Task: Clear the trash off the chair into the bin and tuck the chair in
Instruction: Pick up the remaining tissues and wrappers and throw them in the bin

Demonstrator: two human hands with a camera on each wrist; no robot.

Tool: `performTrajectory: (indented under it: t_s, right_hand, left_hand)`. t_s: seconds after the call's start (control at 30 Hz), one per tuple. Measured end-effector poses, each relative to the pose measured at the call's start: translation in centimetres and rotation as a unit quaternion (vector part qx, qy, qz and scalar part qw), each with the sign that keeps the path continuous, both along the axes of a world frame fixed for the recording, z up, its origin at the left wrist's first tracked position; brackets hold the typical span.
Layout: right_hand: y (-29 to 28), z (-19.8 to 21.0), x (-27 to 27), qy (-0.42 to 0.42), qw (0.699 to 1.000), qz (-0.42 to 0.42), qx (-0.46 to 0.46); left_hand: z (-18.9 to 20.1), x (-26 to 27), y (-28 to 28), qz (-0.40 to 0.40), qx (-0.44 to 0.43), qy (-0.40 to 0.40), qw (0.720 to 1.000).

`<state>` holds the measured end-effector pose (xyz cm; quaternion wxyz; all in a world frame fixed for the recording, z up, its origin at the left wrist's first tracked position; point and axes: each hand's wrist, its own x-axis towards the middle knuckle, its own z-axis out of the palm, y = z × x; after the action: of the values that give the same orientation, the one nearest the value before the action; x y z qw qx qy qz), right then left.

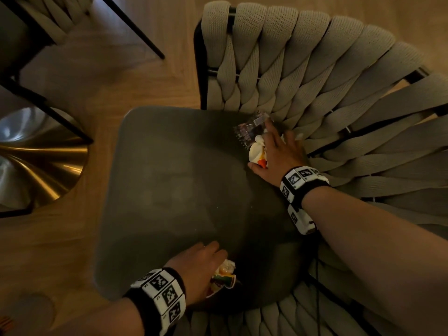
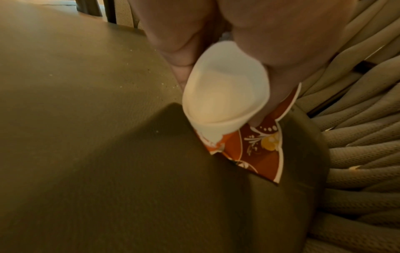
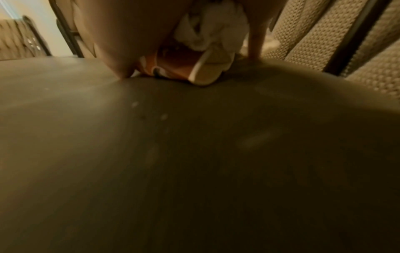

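Note:
The chair has a dark seat (image 1: 181, 178) and a woven beige backrest (image 1: 315, 81). My left hand (image 1: 203, 265), at the seat's near edge, pinches a scrap of paper (image 1: 224, 278). In the left wrist view that scrap of paper (image 2: 225, 95) is white on one side, with a red and orange print below. At the back of the seat my right hand (image 1: 278, 151) lies over a small trash pile (image 1: 257, 151), fingers curled round it. The pile is a clear plastic wrapper (image 1: 249, 129), crumpled white tissue (image 3: 207, 37) and orange paper (image 3: 173, 63). No bin shows.
A round golden table base (image 1: 36, 161) stands on the wood floor (image 1: 72, 238) to the left. Black legs (image 1: 135, 27) of a second woven chair (image 1: 48, 20) cross the upper left. Small crumbs dot the seat.

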<state>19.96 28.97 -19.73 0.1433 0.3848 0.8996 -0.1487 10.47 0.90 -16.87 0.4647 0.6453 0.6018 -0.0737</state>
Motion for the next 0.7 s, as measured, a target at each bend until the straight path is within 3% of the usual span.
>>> performTrajectory:
  t_s: [0.2,0.37,0.47,0.7]
  right_hand:
    - [1.1,0.6,-1.1,0.030,0.998,-0.013,-0.046]
    - [1.8,0.7,-2.7,-0.038,0.998,0.017,-0.051]
    - [1.5,1.0,-3.7,-0.047,0.997,-0.014,-0.052]
    - [-0.6,3.3,-2.9,-0.016,0.996,-0.043,-0.072]
  left_hand:
    - [0.1,-0.1,0.0,-0.002,-0.002,-0.007,1.000]
    - [0.0,-0.2,-0.2,0.011,-0.003,-0.009,1.000]
    - [0.3,-0.4,-0.2,0.021,-0.005,-0.018,1.000]
    - [3.1,-2.8,-1.3,0.176,0.052,-0.059,0.981]
